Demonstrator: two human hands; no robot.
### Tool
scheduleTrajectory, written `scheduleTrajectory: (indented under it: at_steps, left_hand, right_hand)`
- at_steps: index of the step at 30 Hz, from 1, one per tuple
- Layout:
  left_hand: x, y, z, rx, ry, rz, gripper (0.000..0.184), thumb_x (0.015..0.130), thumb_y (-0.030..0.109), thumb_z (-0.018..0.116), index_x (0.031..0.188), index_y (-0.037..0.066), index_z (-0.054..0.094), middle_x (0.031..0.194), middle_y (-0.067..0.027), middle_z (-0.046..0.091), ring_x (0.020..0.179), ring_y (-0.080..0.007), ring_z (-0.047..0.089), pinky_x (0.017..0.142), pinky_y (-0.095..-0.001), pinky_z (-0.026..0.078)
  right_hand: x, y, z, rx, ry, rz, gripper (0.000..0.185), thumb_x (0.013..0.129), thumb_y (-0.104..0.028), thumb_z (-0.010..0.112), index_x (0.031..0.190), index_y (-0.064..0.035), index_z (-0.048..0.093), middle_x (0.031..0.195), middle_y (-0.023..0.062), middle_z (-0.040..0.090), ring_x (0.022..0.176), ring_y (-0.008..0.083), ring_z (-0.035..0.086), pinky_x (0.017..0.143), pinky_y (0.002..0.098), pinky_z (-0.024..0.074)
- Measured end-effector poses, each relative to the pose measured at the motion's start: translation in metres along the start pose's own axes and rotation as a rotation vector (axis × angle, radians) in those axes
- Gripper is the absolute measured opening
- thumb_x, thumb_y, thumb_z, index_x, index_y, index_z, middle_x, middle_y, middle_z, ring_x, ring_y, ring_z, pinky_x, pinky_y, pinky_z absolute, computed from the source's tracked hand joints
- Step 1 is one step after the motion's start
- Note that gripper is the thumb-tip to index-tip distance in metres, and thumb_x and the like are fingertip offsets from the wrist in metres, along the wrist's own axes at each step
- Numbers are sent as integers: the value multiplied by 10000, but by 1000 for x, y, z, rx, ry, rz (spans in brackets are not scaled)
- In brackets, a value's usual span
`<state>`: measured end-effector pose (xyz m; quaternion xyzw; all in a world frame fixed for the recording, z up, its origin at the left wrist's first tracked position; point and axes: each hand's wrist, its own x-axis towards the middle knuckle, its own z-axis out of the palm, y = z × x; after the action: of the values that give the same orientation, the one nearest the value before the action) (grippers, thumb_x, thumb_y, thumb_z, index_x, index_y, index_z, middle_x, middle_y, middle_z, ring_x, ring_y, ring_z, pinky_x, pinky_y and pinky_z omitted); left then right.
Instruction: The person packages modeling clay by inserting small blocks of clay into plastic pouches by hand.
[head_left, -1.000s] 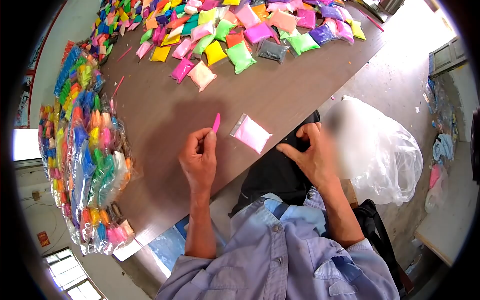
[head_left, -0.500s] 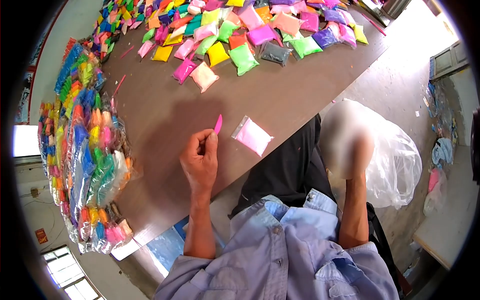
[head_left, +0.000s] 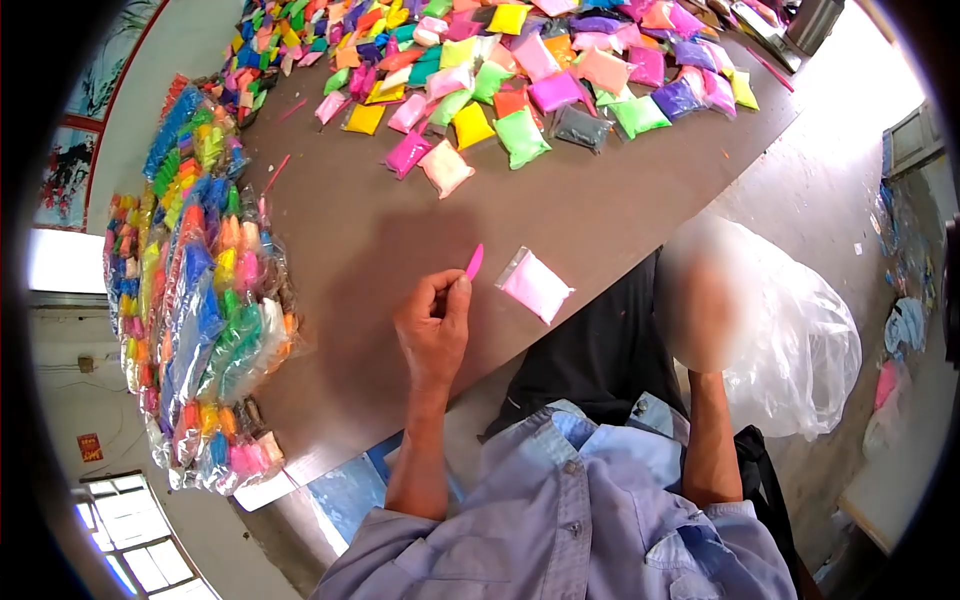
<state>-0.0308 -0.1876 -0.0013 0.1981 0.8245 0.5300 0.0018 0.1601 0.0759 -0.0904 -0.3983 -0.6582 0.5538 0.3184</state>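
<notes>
Pink tool [head_left: 475, 261] is sticking up near ctr of frame, tip leaning slightly R, over the brown table [head_left: 610, 205]. L hand [head_left: 437, 320] is pinching its lower end btwn thumb & index finger, other fingers curling in. Pale pink pkt [head_left: 538, 288] is lying flat on the table just R of the tool, near the table edge, its clear end pointing upper L. R hand [head_left: 708, 310] is showing R of ctr but blurring out, so can't tell if it's open, closed or gripping anything; it's overlapping the clear plastic bag [head_left: 805, 335] in view, contact unclear. Heap of colored pkts [head_left: 525, 138] is spreading across top of frame, w/ lime, yellow, purple & dark gray ones showing. Bagged multicolor bundles [head_left: 205, 310] are standing along L side. Black trousers [head_left: 600, 360] are showing below the table edge, blue shirt [head_left: 572, 520] filling bottom ctr.
</notes>
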Motion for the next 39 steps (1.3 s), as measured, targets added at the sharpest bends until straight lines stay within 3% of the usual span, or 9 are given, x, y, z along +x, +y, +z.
scheduleTrajectory:
  at_steps: [4, 7, 8, 9, 11, 13, 18, 23, 39]
  left_hand:
    - [0, -3, 1, 15, 26, -11, 103, 962, 100, 713, 997, 3, 724, 766, 5, 673, 677, -36, 569, 613, -229, 480]
    - [-2, 3, 1, 19, 33, 1, 96, 959, 97, 716, 995, 9, 723, 760, -3, 670, 679, -36, 571, 613, -234, 485]
    - [-3, 0, 0, 16, 31, -12, 81, 960, 86, 713, 990, 11, 721, 750, -8, 662, 684, -36, 575, 606, -240, 485]
    - [-3, 4, -1, 22, 47, -7, 81, 960, 86, 713, 990, 11, 721, 750, -8, 662, 684, -36, 575, 606, -240, 485]
    - [-5, 17, -2, 2, -8, 25, 86, 963, 84, 708, 991, 4, 719, 730, 37, 602, 654, -25, 512, 576, -221, 435]
    - [-10, 21, 1, -11, -15, 30, 61, 945, 62, 717, 982, 14, 722, 733, 8, 625, 646, -35, 528, 567, -230, 434]
    - [-20, 31, 24, 98, -115, 198, 81, 897, 36, 746, 975, 44, 727, 841, -86, 694, 650, -150, 618, 574, -286, 484]
    - [-11, 19, 23, 219, -106, 220, 69, 895, 49, 742, 956, 38, 711, 874, -113, 702, 721, -263, 688, 621, -339, 536]
    - [9, 17, 19, 298, -99, 237, 76, 883, 35, 748, 947, 43, 708, 884, -121, 701, 753, -286, 695, 669, -372, 545]
  right_hand:
    - [3, -7, 11, -54, -59, 0, 573, 896, 24, 501, 1469, 27, 500, 1472, 189, 553, 1337, 312, 568, 1059, 375, 469]
    - [3, -36, 27, -30, 1, 11, 516, 952, -45, 572, 1457, 35, 506, 1497, 190, 529, 1379, 304, 513, 1114, 398, 416]
    - [1, -33, 28, -275, 59, -271, 505, 951, -75, 626, 1434, 31, 525, 1494, 198, 525, 1364, 329, 518, 1128, 423, 401]
    - [-1, -40, 31, -264, 50, -282, 505, 951, -75, 626, 1434, 31, 525, 1494, 198, 525, 1364, 329, 518, 1128, 423, 401]
    - [-5, -64, 34, -411, 66, -541, 464, 917, -54, 660, 1369, 17, 582, 1427, 202, 576, 1334, 373, 537, 1126, 445, 403]
    - [-15, -82, 44, -390, 9, -518, 360, 865, -32, 707, 1222, -2, 675, 1321, 185, 636, 1292, 393, 561, 1109, 452, 423]
    - [-41, -108, 78, -265, -266, -904, 243, 713, -29, 809, 946, -48, 741, 1089, 92, 705, 1054, 308, 657, 930, 423, 510]
    - [-47, -98, 90, -309, -294, -936, 246, 719, -54, 833, 948, -95, 755, 1061, 28, 704, 990, 237, 668, 859, 370, 470]
    - [-46, -94, 90, -227, -293, -884, 217, 735, -30, 800, 934, -99, 750, 1056, 27, 707, 969, 234, 673, 855, 365, 460]
